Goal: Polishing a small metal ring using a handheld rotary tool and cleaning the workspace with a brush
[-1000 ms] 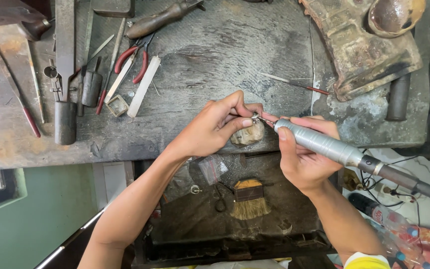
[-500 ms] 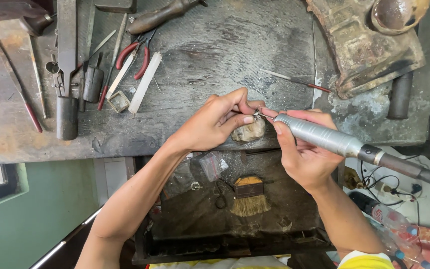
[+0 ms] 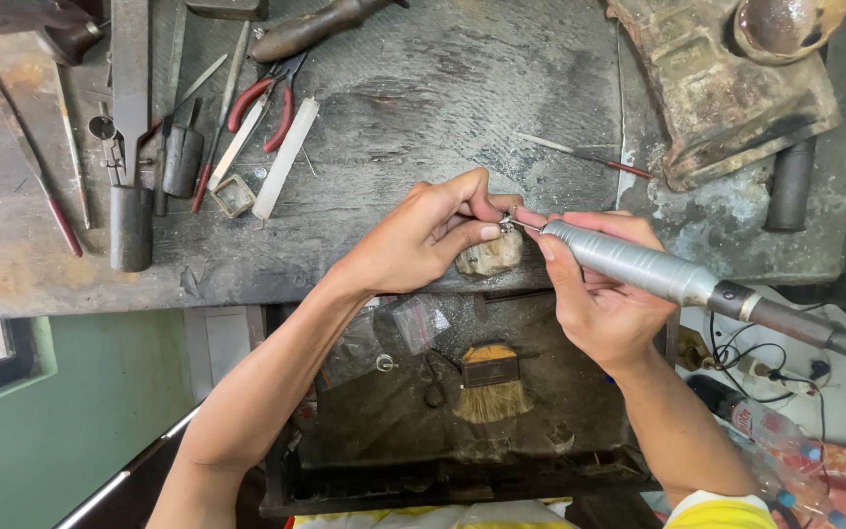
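We see left hand point(image 3: 423, 240) pinched on a small metal piece point(image 3: 507, 224) over the tabletop point(image 3: 443, 88) near edge | right hand point(image 3: 594, 294) wrapped round the rotary handpiece point(image 3: 638, 266), axis running right-and-near, tip at the piece (touching, seemingly)

Two hands point(image 3: 423, 240), one rotary handpiece point(image 3: 638, 269), one brush point(image 3: 490, 382), perhaps one pliers point(image 3: 264, 108).
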